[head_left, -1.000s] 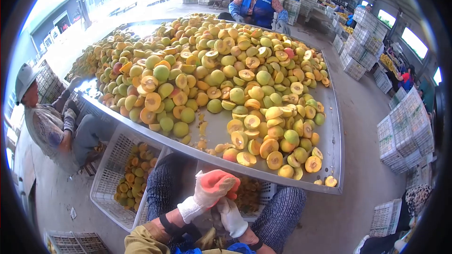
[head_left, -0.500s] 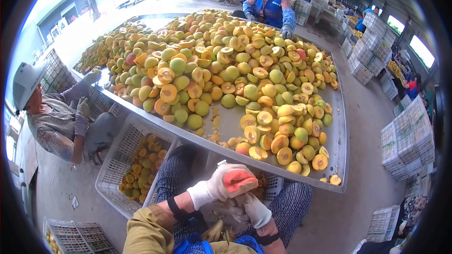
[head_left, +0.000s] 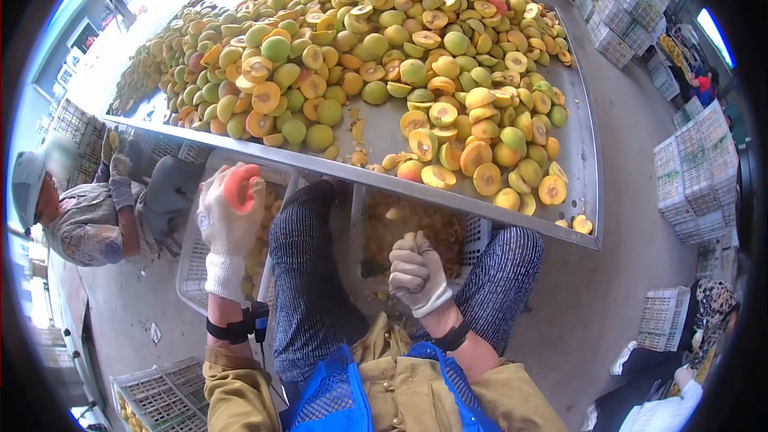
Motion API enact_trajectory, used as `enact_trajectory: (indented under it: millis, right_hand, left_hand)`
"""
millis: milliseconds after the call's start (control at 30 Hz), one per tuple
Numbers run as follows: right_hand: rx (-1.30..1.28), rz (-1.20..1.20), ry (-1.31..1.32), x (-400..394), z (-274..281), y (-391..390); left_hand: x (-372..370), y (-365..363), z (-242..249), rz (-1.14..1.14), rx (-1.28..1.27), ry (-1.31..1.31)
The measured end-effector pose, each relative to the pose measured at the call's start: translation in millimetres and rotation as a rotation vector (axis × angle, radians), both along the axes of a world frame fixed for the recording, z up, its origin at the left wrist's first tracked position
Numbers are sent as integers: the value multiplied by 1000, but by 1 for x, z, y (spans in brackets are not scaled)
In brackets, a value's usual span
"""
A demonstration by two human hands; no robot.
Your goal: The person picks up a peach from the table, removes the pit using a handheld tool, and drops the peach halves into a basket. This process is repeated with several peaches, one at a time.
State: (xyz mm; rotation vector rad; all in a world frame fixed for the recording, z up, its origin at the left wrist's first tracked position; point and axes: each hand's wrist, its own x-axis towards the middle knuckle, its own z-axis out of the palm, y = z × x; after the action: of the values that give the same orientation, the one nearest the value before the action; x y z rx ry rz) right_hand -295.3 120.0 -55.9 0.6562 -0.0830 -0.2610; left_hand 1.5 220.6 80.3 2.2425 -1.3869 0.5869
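A rounded orange peach half (head_left: 239, 187) is grasped in the knit-gloved left hand (head_left: 230, 220) above a white lattice crate (head_left: 192, 272), while the gloved right hand (head_left: 417, 272) is clenched.

The white-gloved left hand (head_left: 230, 220) has its grip closed on a reddish-orange peach half (head_left: 240, 186) above a white slatted plastic crate (head_left: 192, 272). The white-gloved right hand (head_left: 416, 272) is fisted over another crate of pits (head_left: 416, 228). A steel worktop (head_left: 376, 132) carries heaped halved yellow-green peaches (head_left: 360, 40). At left, a person in a grey cap (head_left: 28, 180) sits
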Motion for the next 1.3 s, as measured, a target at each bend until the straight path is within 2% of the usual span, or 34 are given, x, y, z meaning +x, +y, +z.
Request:
enact_trajectory:
  millis: [67,133,200,267,333,367,400,467,500,600,667,700,800,900,1000,1033,1133,1267,1300]
  right_hand:
    - [-26,90,71,8,-1,7]
    - [-164,165,235,10,-6,5]
    - [-258,162,350,6,-10,4]
    - [-319,153,461,4,-11,1]
    - [-348,152,569,3,-7,1]
    - [-443,148,652,5,0,1]
    - [-476,170,709,5,7,1]
    - [-575,198,799,8,15,3]
    - [-633,178,769,6,14,3]
    - [-788,-60,1160,6,38,6]
    - [-777,-139,1230,0,44,-3]
    - [-862,-213,1204,-2,50,-5]
    - [-1021,-345,1219,6,60,4]
    - [-1109,-375,1226,7,58,11]
    - [-1292,-389,1240,5,42,18]
    - [-1227,-357,1202,6,44,19]
    - [-1117,-370,1190,15,59,20]
    - [-1130,-346,1175,15,59,15]
    - [-1115,-335,1178,17,58,13]
  left_hand:
    - [-15,-44,-17,-168,-114,685]
    - [-52,-101,-9,-318,108,475]
    - [-78,-154,-25,-403,203,420]
    - [-99,-194,-30,-549,170,396]
    - [-104,-224,-61,-702,177,367]
    - [-107,-234,-67,-695,303,388]
    - [-110,-235,-71,-652,321,306]
    - [-105,-239,-75,-627,379,466]
    - [-102,-237,-79,-630,312,497]
    - [-96,-210,-50,-639,109,594]
    - [-108,-171,-14,-618,43,710]
    - [-115,-151,-7,-606,14,772]
    - [-133,-105,-25,-716,53,719]
    - [-148,-74,-53,-617,-96,1234]
    - [-165,-60,-36,-554,-144,1475]
    - [-164,-59,-36,-510,-141,1583]
    - [-169,-60,-59,-712,-513,2180]
    - [-164,-63,-66,-683,-578,2343]
    - [-162,-65,-67,-674,-573,2307]
